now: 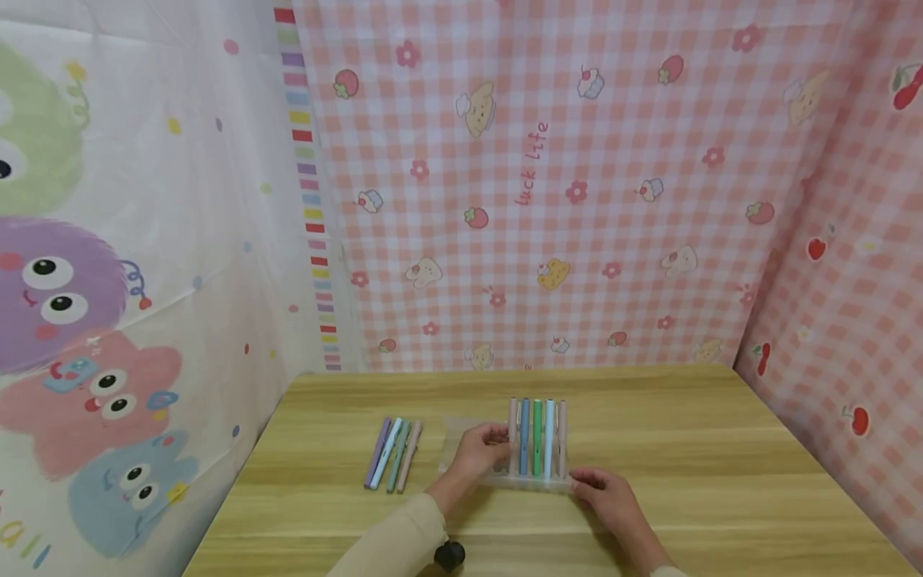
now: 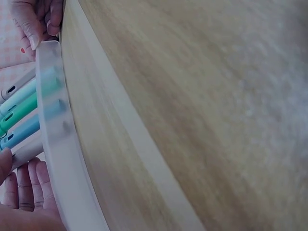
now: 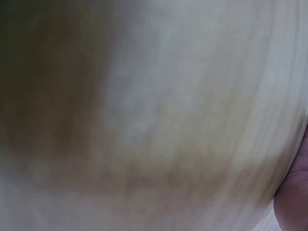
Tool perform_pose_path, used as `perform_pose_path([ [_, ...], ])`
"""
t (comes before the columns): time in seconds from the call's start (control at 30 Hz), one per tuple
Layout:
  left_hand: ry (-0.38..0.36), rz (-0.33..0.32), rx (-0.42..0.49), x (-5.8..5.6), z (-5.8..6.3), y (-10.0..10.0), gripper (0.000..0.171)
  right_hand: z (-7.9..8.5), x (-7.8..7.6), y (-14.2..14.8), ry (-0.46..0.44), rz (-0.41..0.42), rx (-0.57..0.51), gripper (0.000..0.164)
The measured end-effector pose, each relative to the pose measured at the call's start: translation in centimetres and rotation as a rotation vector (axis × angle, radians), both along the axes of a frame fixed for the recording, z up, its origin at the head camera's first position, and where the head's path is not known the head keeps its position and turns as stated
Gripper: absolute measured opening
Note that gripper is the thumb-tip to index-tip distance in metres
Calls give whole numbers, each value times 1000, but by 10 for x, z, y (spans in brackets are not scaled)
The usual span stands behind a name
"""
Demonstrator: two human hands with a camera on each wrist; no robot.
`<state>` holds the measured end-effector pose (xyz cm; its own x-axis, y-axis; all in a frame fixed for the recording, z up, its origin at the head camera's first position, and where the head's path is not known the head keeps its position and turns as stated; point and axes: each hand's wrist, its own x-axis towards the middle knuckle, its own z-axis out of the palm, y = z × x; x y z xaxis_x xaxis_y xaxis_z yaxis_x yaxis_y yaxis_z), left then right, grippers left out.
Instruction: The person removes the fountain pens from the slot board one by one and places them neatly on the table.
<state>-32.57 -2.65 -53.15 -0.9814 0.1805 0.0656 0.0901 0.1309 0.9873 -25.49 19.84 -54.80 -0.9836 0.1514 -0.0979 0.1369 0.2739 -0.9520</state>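
A translucent pen case lies on the table with several capped pens standing side by side in it: pinkish-grey, blue, green, light blue and another pinkish-grey. My left hand pinches the leftmost pinkish-grey pen between thumb and fingers; its lower end sits behind the case's frosted edge in the left wrist view. At the case's near right corner, my right hand grips the edge between thumb and fingers. Only part of the right hand shows in the right wrist view.
Left of the case, a loose group of pens lies on the wooden table: purple, light blue, green and pinkish. A black round object is by the left sleeve. Patterned curtains surround the table.
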Motion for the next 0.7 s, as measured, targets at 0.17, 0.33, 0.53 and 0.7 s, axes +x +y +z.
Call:
perform_pose_path([
  [0.17,-3,7,18,1,0,0,21,1,0,-1,1,5,13,19],
  [0.33,4,16,34,1,0,0,21,0,1,-1,7,1,6,18],
  [0.53,13,20,76,4,6,-3,20,0,1,-1,7,2,10,18],
  [0.7,12,14,94,5,13,-6,21,-1,2,-1,2,1,10,18],
])
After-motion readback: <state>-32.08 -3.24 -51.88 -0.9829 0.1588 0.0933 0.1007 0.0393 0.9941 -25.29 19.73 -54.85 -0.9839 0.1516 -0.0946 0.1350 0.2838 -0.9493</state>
